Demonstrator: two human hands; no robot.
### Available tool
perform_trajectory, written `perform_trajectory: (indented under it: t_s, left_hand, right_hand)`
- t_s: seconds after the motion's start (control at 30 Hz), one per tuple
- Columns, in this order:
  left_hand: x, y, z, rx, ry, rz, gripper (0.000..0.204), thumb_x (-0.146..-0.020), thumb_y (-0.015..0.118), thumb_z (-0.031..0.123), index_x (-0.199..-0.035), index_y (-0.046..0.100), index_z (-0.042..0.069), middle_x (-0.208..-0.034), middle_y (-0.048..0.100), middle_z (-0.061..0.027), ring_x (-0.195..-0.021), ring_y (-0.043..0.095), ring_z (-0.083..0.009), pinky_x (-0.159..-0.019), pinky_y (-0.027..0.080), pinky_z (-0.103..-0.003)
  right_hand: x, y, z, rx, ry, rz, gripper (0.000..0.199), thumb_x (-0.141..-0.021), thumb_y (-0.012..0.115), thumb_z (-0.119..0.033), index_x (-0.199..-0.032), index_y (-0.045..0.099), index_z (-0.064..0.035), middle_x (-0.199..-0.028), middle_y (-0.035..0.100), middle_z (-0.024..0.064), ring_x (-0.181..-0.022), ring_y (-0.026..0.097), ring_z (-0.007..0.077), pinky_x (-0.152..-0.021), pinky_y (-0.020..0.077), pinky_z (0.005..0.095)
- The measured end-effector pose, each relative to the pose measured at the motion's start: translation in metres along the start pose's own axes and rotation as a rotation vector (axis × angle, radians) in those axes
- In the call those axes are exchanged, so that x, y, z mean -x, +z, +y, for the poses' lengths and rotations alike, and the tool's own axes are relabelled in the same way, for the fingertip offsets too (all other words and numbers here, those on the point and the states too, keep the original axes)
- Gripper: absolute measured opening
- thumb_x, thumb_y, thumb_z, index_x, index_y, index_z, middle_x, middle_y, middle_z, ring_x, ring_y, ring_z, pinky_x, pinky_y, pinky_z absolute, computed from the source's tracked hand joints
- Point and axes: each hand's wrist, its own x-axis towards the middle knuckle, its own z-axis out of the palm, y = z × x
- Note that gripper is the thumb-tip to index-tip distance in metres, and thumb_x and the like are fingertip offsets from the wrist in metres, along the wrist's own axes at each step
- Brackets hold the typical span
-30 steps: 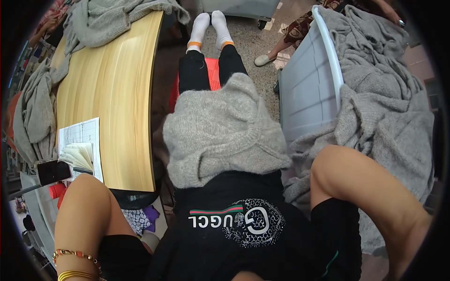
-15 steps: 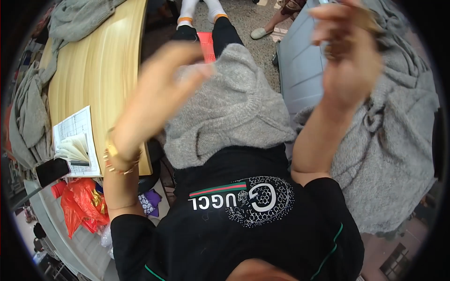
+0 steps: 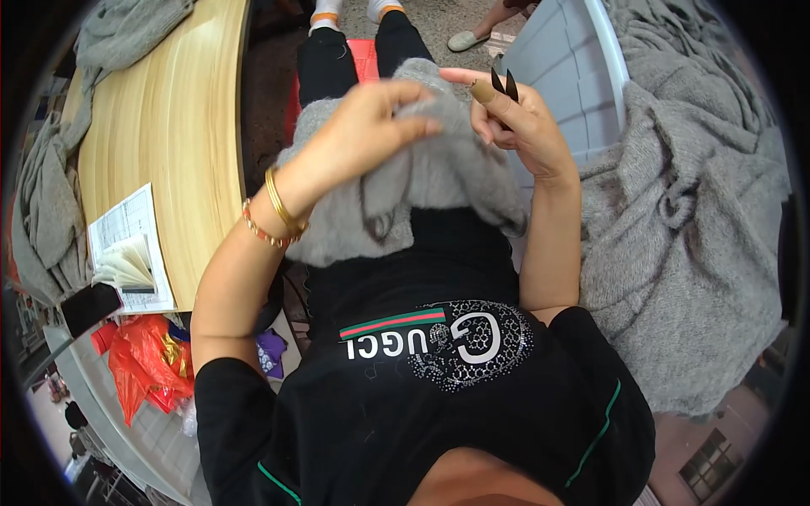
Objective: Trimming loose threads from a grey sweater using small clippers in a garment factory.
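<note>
A grey knitted garment (image 3: 337,232) lies bunched across my lap, partly covered by my hands. My left hand (image 3: 359,131), with gold and red bracelets at the wrist, is over its middle, thumb and fingers apart, the fingertips slightly smeared. Black thread snips (image 3: 504,84) are held in my right hand (image 3: 531,131), their two pointed blades sticking up between the fingers. A tan cover wraps that thumb. The right index finger stretches toward the far edge of the garment; whether it touches the knit I cannot tell.
Left stands a wooden table (image 3: 177,126) with papers (image 3: 160,240), a small open booklet (image 3: 126,268) and grey knits (image 3: 126,34). A phone (image 3: 91,309) and red plastic bag (image 3: 152,363) are nearer me. At right, grey knitwear (image 3: 675,295) hangs over a light-blue bin (image 3: 565,76). Another person's foot (image 3: 467,40) shows beyond.
My right hand has come down and inward from the upper right to the garment. My left hand has shifted right over it. The garment has been drawn up and bunched further from my waist.
</note>
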Motion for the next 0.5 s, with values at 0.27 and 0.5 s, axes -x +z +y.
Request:
perform_trajectory:
  t_s: [0.27, 0.5]
  left_hand:
    - [-0.021, -0.042, 0.018, 0.064, -0.019, 0.016, 0.026, -0.089, 0.072, 0.012, -0.111, 0.07, -0.001, -0.096, 0.071, -0.0027, -0.089, 0.063, -0.0077, -0.082, 0.05, -0.024]
    - [0.04, -0.054, -0.001, -0.615, 0.096, 0.291, 0.041, -0.08, 0.065, 0.003, -0.121, 0.062, 0.005, -0.119, 0.063, -0.0147, -0.103, 0.065, -0.0326, -0.083, 0.053, -0.039]
  right_hand:
    - [-0.008, -0.003, -0.008, -0.11, -0.21, 0.407, 0.022, -0.09, 0.078, -0.026, -0.093, 0.062, -0.0118, -0.058, 0.041, -0.0116, -0.045, 0.033, -0.0006, -0.041, 0.0227, 0.019]
    - [-0.026, -0.047, -0.053, -1.046, -0.343, 0.147, 0.016, -0.098, 0.066, -0.023, -0.105, 0.065, -0.0089, -0.058, 0.043, -0.011, -0.043, 0.033, -0.0004, -0.039, 0.023, 0.0171]
